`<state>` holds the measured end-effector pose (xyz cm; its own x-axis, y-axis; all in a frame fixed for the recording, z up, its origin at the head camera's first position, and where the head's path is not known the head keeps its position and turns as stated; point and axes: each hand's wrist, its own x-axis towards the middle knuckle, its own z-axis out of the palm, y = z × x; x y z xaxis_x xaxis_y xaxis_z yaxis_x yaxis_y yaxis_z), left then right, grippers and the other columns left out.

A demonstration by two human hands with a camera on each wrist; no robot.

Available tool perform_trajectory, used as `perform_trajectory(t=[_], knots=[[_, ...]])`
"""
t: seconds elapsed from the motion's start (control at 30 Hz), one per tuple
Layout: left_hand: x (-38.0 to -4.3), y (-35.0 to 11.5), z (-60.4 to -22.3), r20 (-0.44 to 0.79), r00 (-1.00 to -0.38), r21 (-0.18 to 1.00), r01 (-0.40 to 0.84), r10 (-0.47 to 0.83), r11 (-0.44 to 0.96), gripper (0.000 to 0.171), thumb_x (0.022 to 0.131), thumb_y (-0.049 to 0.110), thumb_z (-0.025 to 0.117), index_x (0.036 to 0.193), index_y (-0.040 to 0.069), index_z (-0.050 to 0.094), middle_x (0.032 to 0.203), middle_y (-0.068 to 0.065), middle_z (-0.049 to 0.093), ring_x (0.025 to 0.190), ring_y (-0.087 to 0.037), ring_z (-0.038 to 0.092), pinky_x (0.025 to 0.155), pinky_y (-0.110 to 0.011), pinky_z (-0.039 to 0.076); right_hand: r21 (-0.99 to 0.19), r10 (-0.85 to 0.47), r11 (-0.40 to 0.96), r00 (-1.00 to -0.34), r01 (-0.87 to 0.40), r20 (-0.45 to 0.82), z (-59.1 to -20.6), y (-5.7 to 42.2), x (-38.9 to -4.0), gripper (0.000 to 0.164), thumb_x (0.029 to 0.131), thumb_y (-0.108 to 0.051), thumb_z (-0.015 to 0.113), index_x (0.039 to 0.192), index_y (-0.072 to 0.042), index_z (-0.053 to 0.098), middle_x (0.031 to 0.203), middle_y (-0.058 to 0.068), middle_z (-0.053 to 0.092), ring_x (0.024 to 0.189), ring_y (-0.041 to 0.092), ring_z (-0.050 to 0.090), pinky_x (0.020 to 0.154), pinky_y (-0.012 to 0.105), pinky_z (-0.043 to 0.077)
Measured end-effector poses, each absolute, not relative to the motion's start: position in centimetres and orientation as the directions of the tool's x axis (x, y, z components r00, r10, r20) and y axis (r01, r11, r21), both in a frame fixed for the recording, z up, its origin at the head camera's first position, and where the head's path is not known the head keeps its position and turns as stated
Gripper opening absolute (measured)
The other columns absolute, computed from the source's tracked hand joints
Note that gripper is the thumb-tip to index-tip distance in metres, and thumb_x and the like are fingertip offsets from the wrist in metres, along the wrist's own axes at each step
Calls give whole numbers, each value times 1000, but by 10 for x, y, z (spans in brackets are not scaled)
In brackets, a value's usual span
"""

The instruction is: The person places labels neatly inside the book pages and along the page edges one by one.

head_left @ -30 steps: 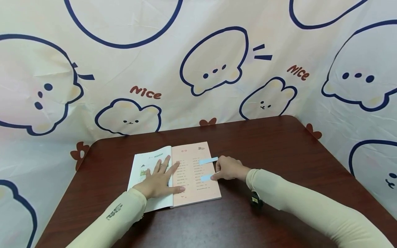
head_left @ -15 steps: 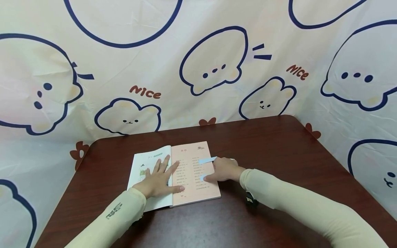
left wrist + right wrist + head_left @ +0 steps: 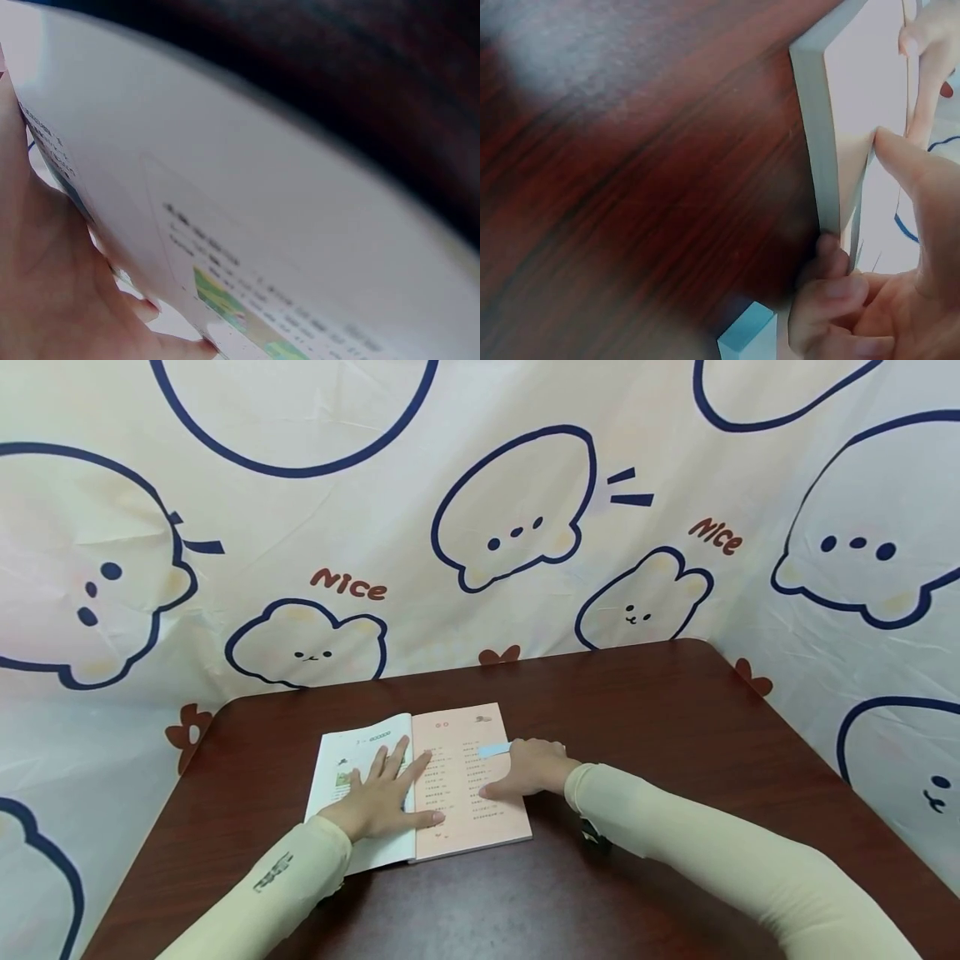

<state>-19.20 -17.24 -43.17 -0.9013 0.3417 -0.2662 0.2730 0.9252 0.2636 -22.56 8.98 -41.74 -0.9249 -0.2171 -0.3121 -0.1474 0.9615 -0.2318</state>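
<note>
An open book lies on the table, white page on the left, pink printed page on the right. My left hand rests spread over the fold, fingers straight, thumb on the pink page. At the pink page's right edge, my right hand has its thumb on the page and fingers curled, gripping a pale blue strip-like thing. Only its left end shows past the knuckles; the hand hides the rest, and I cannot tell its kind. In the right wrist view, a pale blue corner shows below the curled fingers.
A dark reddish-brown wooden table bears the book. Behind and beside it hangs a pale cloth printed with cartoon animals. A dark watch-like band shows under the right cuff.
My right hand has slid left onto the pink page, covering the lower blue patch and more of the upper strip. The strip's left end and my left hand have hardly moved.
</note>
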Motion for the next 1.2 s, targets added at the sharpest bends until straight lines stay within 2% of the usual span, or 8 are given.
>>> perform_trajectory(t=[0.33,0.53,0.77,0.93,1.07,1.2], knots=[[-190,-171,-429,-250,-904,261,281,346,923,105,83,82,55,164,28,15,172,-15,-7,156,-50,-1,108,-85,9,-272,-213,955,-918,-122,-336,-415,91,-232,74,73,-73,74,109,-9,67,85,0,65,78,19,58,78,40,41],[-190,-172,-429,-234,-906,256,293,353,921,105,83,82,55,164,27,16,172,-16,-6,156,-51,1,108,-86,10,-263,-194,959,-922,-106,-335,-417,89,-234,68,73,-73,74,98,-10,68,75,1,64,71,19,58,74,39,40],[-190,-173,-430,-226,-908,256,295,353,921,105,83,81,55,164,26,16,172,-17,-5,155,-52,2,108,-86,10,-222,-209,964,-930,-144,-303,-421,88,-231,80,77,-77,66,117,-8,69,94,3,72,80,18,62,81,45,46],[-191,-173,-432,-231,-908,250,291,349,924,105,83,82,55,164,27,16,172,-17,-4,155,-52,2,108,-86,9,-237,-210,961,-932,-141,-297,-423,88,-229,79,78,-77,66,113,-7,70,88,2,71,76,18,61,79,44,47],[-191,-172,-434,-243,-908,245,282,341,928,105,82,83,54,164,28,16,172,-16,-4,155,-52,3,109,-85,9,-268,-226,953,-925,-144,-306,-424,92,-231,68,80,-73,68,104,-9,70,80,-1,67,73,17,58,76,43,45],[-191,-172,-434,-249,-908,244,279,338,929,105,82,83,54,164,29,16,172,-15,-5,155,-52,3,109,-85,9,-329,-268,931,-905,-156,-330,-425,99,-234,51,85,-63,71,72,-14,63,58,-4,52,56,14,47,61,33,37]])
